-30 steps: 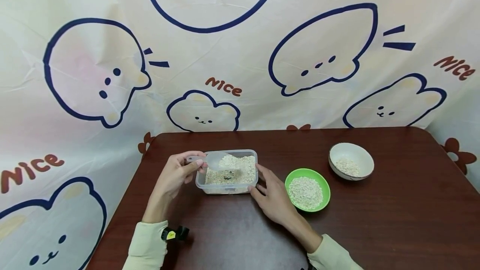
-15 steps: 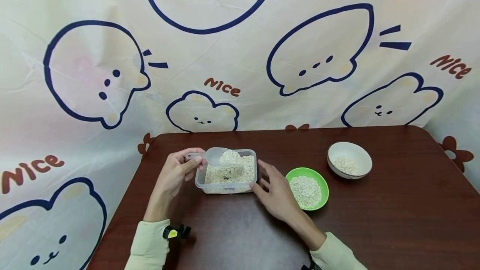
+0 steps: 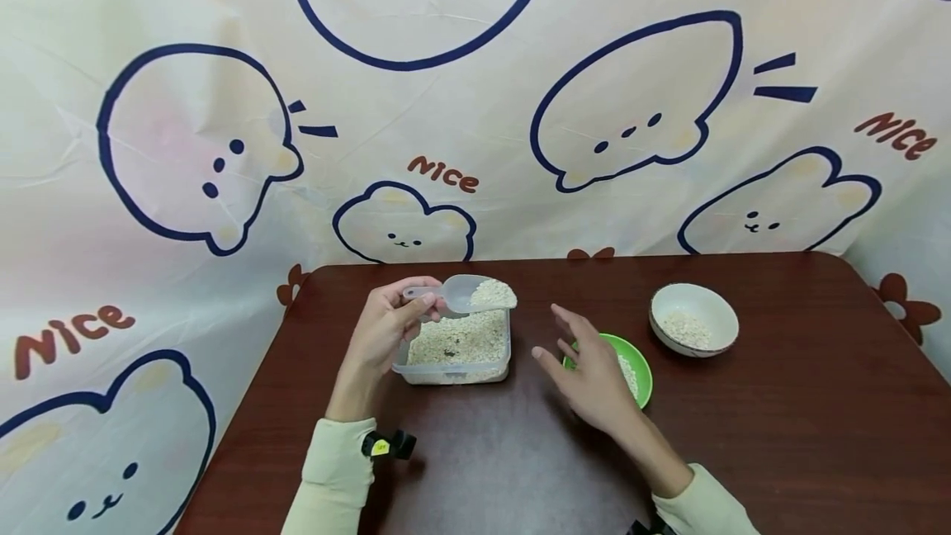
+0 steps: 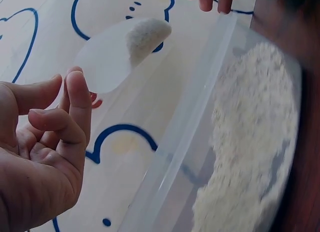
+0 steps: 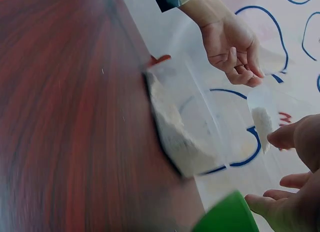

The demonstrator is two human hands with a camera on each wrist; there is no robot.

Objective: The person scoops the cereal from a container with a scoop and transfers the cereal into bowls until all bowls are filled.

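Observation:
My left hand (image 3: 375, 333) pinches the handle of a clear plastic scoop (image 3: 456, 294) between thumb and fingers. Pale flakes that look like rolled oats (image 3: 494, 294) lie in the scoop's front part. It is held above a clear rectangular container (image 3: 450, 373), which is partly filled with the same flakes. In the left wrist view the scoop (image 4: 102, 61) appears raised beside the container's wall. My right hand (image 3: 594, 374) hovers with fingers spread, holding nothing, between the container and a green bowl (image 3: 645, 370). It hides much of that bowl and its flakes.
A white bowl (image 3: 719, 316) with some flakes stands at the right, behind the green one. The brown table (image 3: 505, 452) ends at a hanging cloth (image 3: 505, 221) printed with cartoon bears. Wrist straps with small black devices (image 3: 390, 444) sit at the sleeves.
The loaded scoop has risen out of the container and shifted right with my left hand. My right hand has let go of the container's side and moved right, now over the green bowl's edge.

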